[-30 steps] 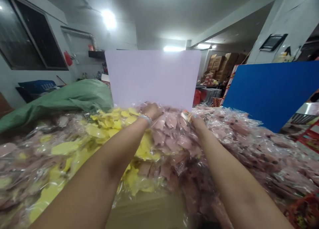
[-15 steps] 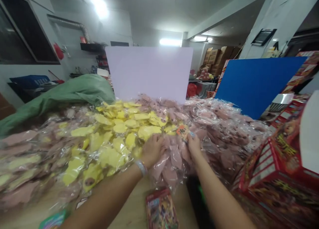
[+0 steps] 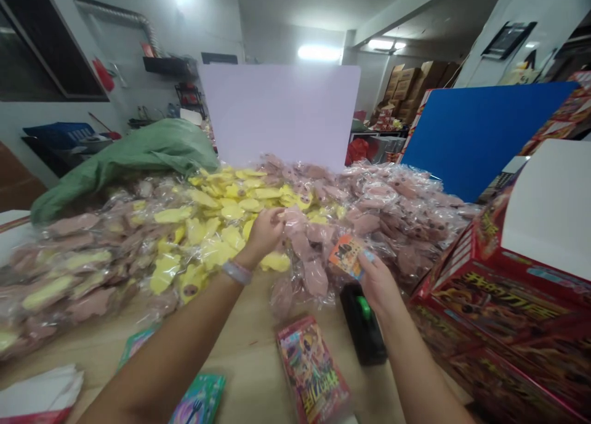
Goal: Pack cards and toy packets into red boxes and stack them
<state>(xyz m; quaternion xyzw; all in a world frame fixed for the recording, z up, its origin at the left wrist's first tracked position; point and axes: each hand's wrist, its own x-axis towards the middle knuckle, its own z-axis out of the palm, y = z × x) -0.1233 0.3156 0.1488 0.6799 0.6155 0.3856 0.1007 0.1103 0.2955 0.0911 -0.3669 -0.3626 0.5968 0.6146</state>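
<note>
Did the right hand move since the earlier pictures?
Yes. The right hand drew back toward the person: it was just under the white board, and now holds a card at the pile's near edge, by the black device.

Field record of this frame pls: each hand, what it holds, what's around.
left hand: pinches a pink packet at the pile's edge
right hand: holds a small orange card
pile: pink and yellow packets in clear wrap
table: black device with green button, printed pack
right side: red boxes
behind: white board, blue board, green sack
</note>
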